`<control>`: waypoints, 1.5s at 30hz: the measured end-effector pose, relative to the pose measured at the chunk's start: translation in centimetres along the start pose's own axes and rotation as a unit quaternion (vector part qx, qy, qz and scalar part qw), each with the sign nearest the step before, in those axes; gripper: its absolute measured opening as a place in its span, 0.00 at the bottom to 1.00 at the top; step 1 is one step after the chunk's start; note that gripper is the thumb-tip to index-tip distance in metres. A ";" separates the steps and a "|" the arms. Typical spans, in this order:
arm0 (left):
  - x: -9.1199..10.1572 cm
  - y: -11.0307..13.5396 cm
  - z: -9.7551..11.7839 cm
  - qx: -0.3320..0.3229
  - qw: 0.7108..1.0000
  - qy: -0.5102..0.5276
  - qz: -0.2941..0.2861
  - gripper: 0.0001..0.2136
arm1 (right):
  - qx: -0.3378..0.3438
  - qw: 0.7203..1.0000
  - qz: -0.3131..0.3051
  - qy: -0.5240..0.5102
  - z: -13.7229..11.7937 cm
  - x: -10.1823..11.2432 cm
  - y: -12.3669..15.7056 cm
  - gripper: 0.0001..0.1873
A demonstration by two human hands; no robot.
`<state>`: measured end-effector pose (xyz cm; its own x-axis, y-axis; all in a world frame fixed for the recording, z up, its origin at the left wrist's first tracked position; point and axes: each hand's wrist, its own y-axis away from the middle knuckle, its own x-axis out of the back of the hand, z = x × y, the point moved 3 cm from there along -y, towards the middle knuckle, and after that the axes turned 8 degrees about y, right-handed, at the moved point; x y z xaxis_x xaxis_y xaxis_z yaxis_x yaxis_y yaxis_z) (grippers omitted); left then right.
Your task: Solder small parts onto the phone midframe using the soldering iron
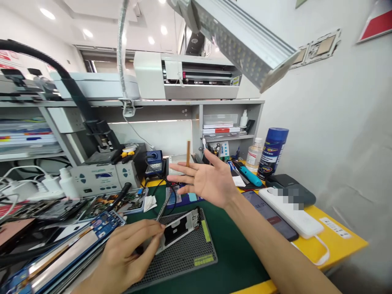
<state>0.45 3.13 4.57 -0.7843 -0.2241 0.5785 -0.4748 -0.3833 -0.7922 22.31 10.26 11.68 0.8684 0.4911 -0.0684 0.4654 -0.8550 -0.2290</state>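
My left hand (128, 249) pinches the near end of a slim phone screen assembly (179, 229), silver-edged with a black middle, its far end tilted over a grey perforated pad (183, 257). A thin metal tool (163, 207) sticks out beyond these fingers; whether the hand grips it is unclear. My right hand (211, 179) is raised above the green mat (232, 245), palm showing and fingers spread. A narrow brown strip (188, 153) stands up at its fingers, seemingly stuck to one or behind it; I cannot tell which.
Opened devices and circuit boards (101, 204) crowd the left side. A phone (269, 214), a white power bank-like block (290, 212) and a blue spray can (272, 153) stand or lie at right. A lamp (241, 45) hangs overhead; a soldering station (102, 177) sits behind.
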 end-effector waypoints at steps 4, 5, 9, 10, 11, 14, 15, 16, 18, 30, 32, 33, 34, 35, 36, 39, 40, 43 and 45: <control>-0.1 -0.1 0.1 0.006 1.000 0.016 0.004 0.08 | -0.015 0.997 0.060 0.043 1.5 -0.3 -0.4 0.13; -0.2 -0.1 0.1 0.009 1.000 0.021 0.003 0.09 | -0.019 0.995 0.075 0.067 2.0 -0.6 -0.5 0.13; -0.3 -0.1 0.0 0.032 0.999 0.034 -0.008 0.09 | 0.001 0.981 0.108 0.164 3.2 -2.1 -0.4 0.20; -0.3 -0.1 0.0 0.041 0.999 0.033 -0.010 0.09 | 0.009 0.977 0.108 0.181 3.3 -2.5 -0.2 0.20; -0.3 0.0 -0.1 0.051 0.998 0.030 -0.008 0.09 | 0.017 0.975 0.104 0.197 3.3 -2.9 0.1 0.20; -0.3 0.2 -0.3 0.082 0.997 0.013 0.007 0.08 | 0.033 0.968 0.070 0.239 3.5 -3.8 0.7 0.16; -0.3 0.3 -0.4 0.089 0.996 0.007 0.011 0.08 | 0.038 0.965 0.059 0.253 3.6 -4.0 0.8 0.15; -0.3 0.4 -0.4 0.094 0.995 0.003 0.014 0.07 | 0.043 0.962 0.050 0.265 3.7 -4.2 0.9 0.15; -0.3 0.6 -0.5 0.098 0.995 -0.003 0.016 0.07 | 0.049 0.957 0.037 0.285 3.9 -4.5 1.0 0.14; -0.2 0.4 -0.2 0.085 0.996 -0.016 0.009 0.04 | 0.053 0.932 0.025 0.357 4.0 -4.8 1.2 0.14; -0.2 0.4 -0.2 0.085 0.996 -0.018 0.010 0.05 | 0.053 0.932 0.023 0.358 4.0 -4.8 1.2 0.14; -0.2 0.4 -0.3 0.086 0.996 -0.019 0.010 0.05 | 0.053 0.932 0.023 0.358 4.0 -4.8 1.2 0.14; -0.2 0.5 -0.3 0.086 0.996 -0.019 0.011 0.05 | 0.053 0.932 0.023 0.357 4.0 -4.7 1.2 0.14; -0.2 0.5 -0.2 0.087 0.996 -0.020 0.011 0.06 | 0.053 0.932 0.024 0.357 4.0 -4.7 1.1 0.14; -0.2 0.5 -0.2 0.088 0.996 -0.020 0.011 0.06 | 0.054 0.932 0.024 0.356 4.0 -4.7 1.1 0.14; -0.1 0.4 -0.1 0.091 0.996 -0.017 0.007 0.06 | 0.055 0.932 0.027 0.358 4.1 -4.8 1.2 0.14; -0.1 0.4 -0.1 0.093 0.996 -0.015 0.006 0.06 | 0.055 0.931 0.028 0.360 4.2 -4.9 1.2 0.15; -0.2 0.3 -0.1 0.097 0.995 -0.005 -0.008 0.07 | 0.051 0.927 0.034 0.369 4.3 -4.8 1.0 0.14; -0.3 0.2 -0.1 0.089 0.996 0.008 -0.024 0.09 | 0.037 0.920 0.054 0.386 4.0 -4.0 0.7 0.15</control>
<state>0.57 3.22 4.15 -0.7689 -0.1876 0.6112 -0.4349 -0.5473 -0.7151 18.43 8.39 7.87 0.7848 0.1140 0.6092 0.3806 -0.8645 -0.3284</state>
